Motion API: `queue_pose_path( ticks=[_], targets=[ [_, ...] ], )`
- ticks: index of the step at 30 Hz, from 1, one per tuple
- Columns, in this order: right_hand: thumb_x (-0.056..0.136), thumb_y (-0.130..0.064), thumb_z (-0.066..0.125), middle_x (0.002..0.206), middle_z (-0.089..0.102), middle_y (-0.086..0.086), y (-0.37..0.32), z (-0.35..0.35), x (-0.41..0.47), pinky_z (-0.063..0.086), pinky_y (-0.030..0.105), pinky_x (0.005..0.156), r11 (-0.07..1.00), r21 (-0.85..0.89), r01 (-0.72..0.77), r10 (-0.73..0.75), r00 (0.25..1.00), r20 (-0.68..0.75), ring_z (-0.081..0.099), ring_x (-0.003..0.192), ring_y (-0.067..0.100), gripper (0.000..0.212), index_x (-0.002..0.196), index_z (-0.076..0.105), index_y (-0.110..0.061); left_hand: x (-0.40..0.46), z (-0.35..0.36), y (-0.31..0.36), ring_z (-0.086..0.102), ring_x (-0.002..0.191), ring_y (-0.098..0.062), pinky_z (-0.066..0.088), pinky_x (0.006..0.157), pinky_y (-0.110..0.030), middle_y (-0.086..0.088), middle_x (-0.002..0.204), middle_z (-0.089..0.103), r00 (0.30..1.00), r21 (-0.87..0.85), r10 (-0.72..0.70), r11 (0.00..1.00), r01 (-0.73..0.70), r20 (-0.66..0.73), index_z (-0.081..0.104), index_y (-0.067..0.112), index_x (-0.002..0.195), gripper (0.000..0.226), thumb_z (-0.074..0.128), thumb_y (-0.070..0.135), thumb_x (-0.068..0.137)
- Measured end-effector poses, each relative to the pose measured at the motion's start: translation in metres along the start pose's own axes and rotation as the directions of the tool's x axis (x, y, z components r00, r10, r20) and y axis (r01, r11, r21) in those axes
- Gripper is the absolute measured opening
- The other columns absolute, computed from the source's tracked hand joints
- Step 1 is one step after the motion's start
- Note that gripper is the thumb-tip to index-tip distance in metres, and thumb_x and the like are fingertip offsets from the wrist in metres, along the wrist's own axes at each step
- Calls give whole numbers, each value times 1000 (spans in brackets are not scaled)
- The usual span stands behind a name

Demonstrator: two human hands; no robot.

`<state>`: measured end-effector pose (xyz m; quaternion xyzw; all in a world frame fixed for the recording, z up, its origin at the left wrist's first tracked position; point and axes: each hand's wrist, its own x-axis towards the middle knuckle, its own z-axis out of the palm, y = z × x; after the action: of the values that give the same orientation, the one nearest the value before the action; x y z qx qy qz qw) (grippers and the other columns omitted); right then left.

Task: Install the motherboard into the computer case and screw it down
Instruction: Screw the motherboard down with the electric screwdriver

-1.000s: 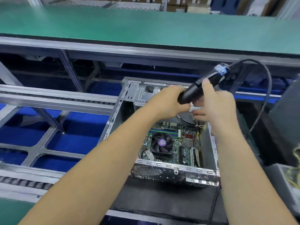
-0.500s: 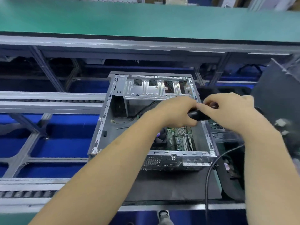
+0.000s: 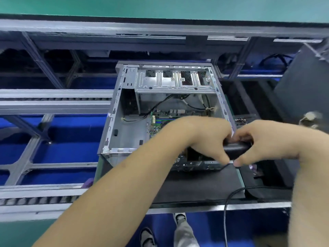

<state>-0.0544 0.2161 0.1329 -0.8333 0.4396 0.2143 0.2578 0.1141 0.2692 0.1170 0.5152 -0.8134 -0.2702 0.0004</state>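
Note:
An open grey computer case (image 3: 122, 107) lies on a black mat, its drive cage at the far end. The green motherboard (image 3: 161, 118) sits inside it, mostly hidden behind my hands. A black corded electric screwdriver (image 3: 235, 148) is held over the case's near right corner. My left hand (image 3: 203, 138) grips its left part with curled fingers. My right hand (image 3: 267, 141) grips its right part, thumb reaching down near the cord. The screwdriver's tip is hidden.
The black mat (image 3: 199, 186) lies on a conveyor frame with roller rails (image 3: 53, 100) at the left. The screwdriver cord (image 3: 226, 211) hangs down at the right. A dark panel (image 3: 306, 82) leans at the far right. A green bench (image 3: 160, 8) runs across the back.
Both hands have come down and toward me with the screwdriver, from the case's far end to its near right corner. The tool now lies lower and more level.

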Motion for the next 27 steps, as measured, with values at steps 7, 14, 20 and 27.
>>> queue_pose_path(
  ticks=[7, 14, 20, 27],
  targets=[
    [63, -53, 86, 60, 61, -9, -28, 69, 27, 44, 27, 56, 994, -100, 51, -37, 990, 136, 53, 55, 8, 35, 68, 65, -26, -12, 62, -2, 47, 51, -4, 31, 43, -22, 14, 56, 49, 935, 124, -160, 984, 126, 317, 51, 24, 73, 25, 68, 39, 85],
    [72, -54, 81, 107, 68, -9, -15, 144, 62, 51, 34, 86, 999, -33, 33, -32, 998, 49, 63, 101, 16, 45, 107, 64, -31, -16, 129, -30, 63, 101, -30, 50, 79, -36, -10, 118, 65, 920, 63, -318, 948, 312, 229, 54, 9, 125, 50, 70, 33, 83],
    [79, -63, 70, 136, 61, -13, -6, 191, 84, 32, 42, 107, 997, -70, 30, -42, 982, -185, 50, 132, 16, 60, 131, 55, -37, -15, 166, -44, 61, 108, -33, 50, 79, -44, -10, 122, 60, 893, 90, -430, 902, 421, 131, 44, 13, 129, 45, 64, 24, 90],
    [82, -67, 62, 127, 62, -12, 0, 223, 83, 30, 41, 105, 978, -204, -52, -29, 926, -376, 52, 126, 17, 54, 126, 58, -35, -13, 173, -30, 66, 100, -29, 40, 70, -35, -4, 111, 67, 906, 344, -421, 846, 409, -41, 60, 15, 113, 26, 67, 14, 87]
  ],
)
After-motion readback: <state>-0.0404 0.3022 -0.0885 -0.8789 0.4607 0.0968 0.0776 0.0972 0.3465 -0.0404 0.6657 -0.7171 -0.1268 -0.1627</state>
